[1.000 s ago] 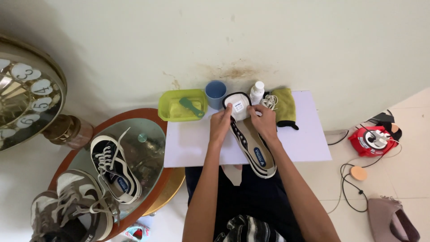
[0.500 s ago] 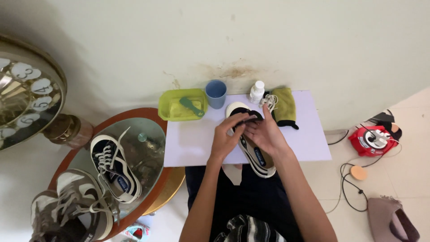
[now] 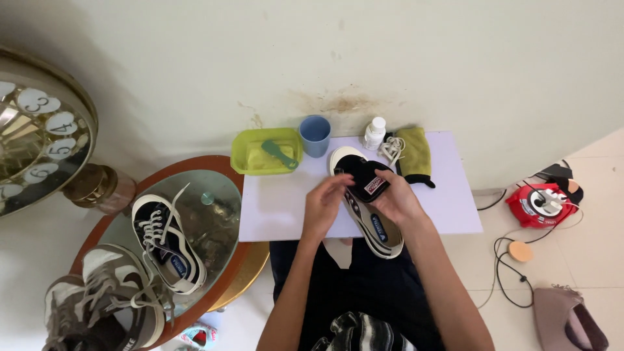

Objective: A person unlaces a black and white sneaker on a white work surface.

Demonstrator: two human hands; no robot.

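We see both hands over a white tabletop (image 3: 279, 214). The left hand (image 3: 324, 207) and right hand (image 3: 394, 198) hold a dark, laceless shoe (image 3: 369, 201) lying lengthwise on the tabletop, fingers of each hand pinching its pulled-up tongue (image 3: 367, 182). Behind it stand a blue cup (image 3: 315, 135), a green tray (image 3: 260, 153), a white bottle (image 3: 374, 132), loose laces (image 3: 391, 150) and a green cloth (image 3: 415, 153). Two more sneakers (image 3: 166, 244) rest on a round mirror to the left.

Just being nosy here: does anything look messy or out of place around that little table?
A brownish stain marks the wall just above the white board. The shoe between both hands has no laces; a loose white lace bundle lies beside it.
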